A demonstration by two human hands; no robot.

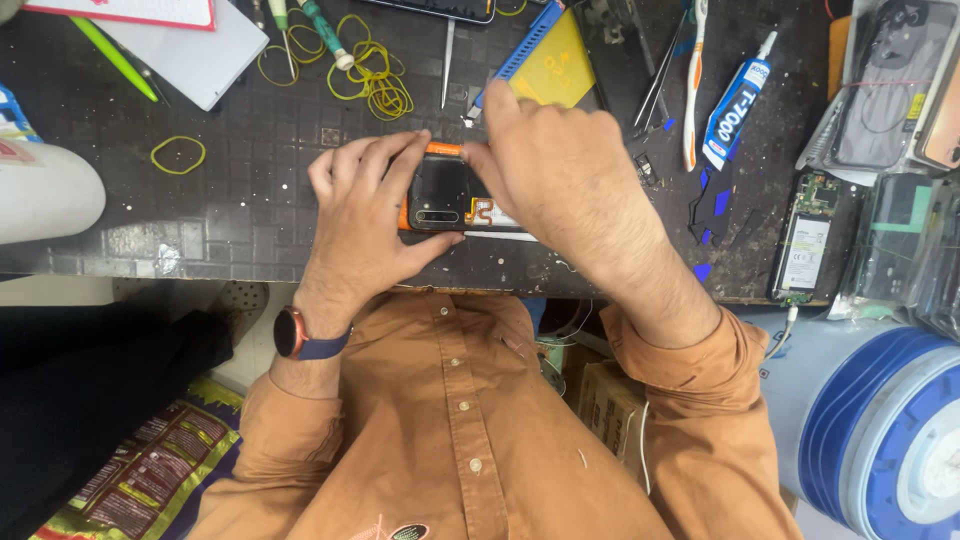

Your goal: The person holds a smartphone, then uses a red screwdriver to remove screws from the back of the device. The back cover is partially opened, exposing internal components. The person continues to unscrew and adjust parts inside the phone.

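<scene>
A small phone [445, 193] with an orange frame and a dark back lies on the black work mat [250, 130], near its front edge. My left hand [365, 205] grips the phone's left side, thumb under its lower edge and fingers over the top. My right hand [545, 165] presses down on the phone's right part, covering it, with fingertips at its upper edge. An orange flex strip shows on the exposed back. A thin white strip lies just below the phone.
Yellow rubber bands [372, 72], a green-handled screwdriver [325, 32], tweezers [447, 62] and a yellow card [555, 75] lie behind the phone. A glue tube [735, 100] and orange tool [692, 85] sit right. An opened phone [806, 240], bagged parts and a blue-white round container [880, 430] are at far right.
</scene>
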